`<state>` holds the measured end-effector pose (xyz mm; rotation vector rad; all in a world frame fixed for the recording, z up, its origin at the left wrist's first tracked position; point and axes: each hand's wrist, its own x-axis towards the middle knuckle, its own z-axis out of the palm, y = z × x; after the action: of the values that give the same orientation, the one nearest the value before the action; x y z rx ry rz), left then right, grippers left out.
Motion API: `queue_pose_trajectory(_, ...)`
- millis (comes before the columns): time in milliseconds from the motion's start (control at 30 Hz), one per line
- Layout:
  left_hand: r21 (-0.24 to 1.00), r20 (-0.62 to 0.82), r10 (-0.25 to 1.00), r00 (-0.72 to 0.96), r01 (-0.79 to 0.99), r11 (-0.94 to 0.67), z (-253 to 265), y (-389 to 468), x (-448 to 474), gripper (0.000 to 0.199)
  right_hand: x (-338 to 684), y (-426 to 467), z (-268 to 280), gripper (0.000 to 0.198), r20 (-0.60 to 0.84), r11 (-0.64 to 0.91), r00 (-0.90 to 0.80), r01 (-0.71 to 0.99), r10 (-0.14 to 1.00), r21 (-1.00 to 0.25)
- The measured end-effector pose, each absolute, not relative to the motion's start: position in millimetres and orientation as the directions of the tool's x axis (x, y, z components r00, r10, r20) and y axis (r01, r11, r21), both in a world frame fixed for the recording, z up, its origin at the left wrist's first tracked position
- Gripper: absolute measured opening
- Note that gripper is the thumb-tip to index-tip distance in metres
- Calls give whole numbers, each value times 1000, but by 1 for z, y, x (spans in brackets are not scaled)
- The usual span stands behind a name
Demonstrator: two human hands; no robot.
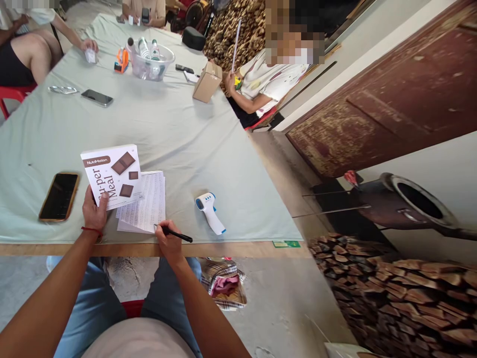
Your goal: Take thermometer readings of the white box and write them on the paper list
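Observation:
My left hand (95,211) grips a white box (128,161) by its lower edge, with brown squares and the words "NutriMotion" and "Meal" on its face. The box is tilted over the upper left of some paper sheets (151,201) covered in small writing. My right hand (170,243) is closed round a black pen (178,233), its tip at the lower right corner of the sheets. To the right lies a white and blue infrared thermometer (210,213). On the left, a phone (59,197) in an orange-brown case lies face up.
Farther up the cloth-covered table (186,134) are another phone (97,97), a cardboard box (207,82), a clear basin (164,62) of bottles and an orange tape dispenser (121,60). Other people sit around the far sides. Stacked firewood (410,293) stands at the right.

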<state>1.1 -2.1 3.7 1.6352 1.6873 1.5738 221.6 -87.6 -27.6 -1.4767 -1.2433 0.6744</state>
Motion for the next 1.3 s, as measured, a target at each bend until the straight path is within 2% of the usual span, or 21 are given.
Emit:
queue_pose_trajectory(267,824,441,848,-294,507,-253,2,-2,0,51,222,-90,-30,13,225,104,290,381,930,-919)
queue_pose_trajectory(400,829,430,854,-293,503,-244,0,-1,-1,52,228,-90,-25,14,336,164,356,434,872,-886)
queue_pose_trajectory(533,832,428,855,-292,496,-247,-2,-1,-1,53,250,-75,-25,26,456,222,281,591,845,-776)
queue_pose_trajectory(667,834,424,857,-294,496,-242,1,-1,-1,53,274,-53,-36,48,394,172,113,767,912,-618)
queue_pose_trajectory(833,839,413,863,-290,490,-236,5,-4,0,53,288,-49,-38,56,396,197,14,851,918,-487)
queue_pose_trajectory(900,839,412,863,-293,491,-234,5,-4,0,53,296,-55,-33,49,432,126,102,875,896,-468)
queue_pose_trajectory(967,837,413,863,-292,494,-234,5,-3,0,54,309,-61,-28,43,435,-68,280,894,856,-442)
queue_pose_trajectory(1033,835,419,860,-292,496,-238,5,-3,0,54,325,-66,-23,46,366,-294,447,866,816,-404)
queue_pose_trajectory(1100,833,427,855,-294,497,-245,5,-2,1,53,341,-67,-19,51,240,-419,524,826,817,-377)
queue_pose_trajectory(1200,832,432,851,-298,495,-249,6,-3,1,51,352,-65,-12,44,51,-469,548,756,835,-457)
queue_pose_trajectory(1300,836,425,855,-297,491,-245,7,-4,1,50,332,-66,-3,36,-50,-413,551,560,833,-718)
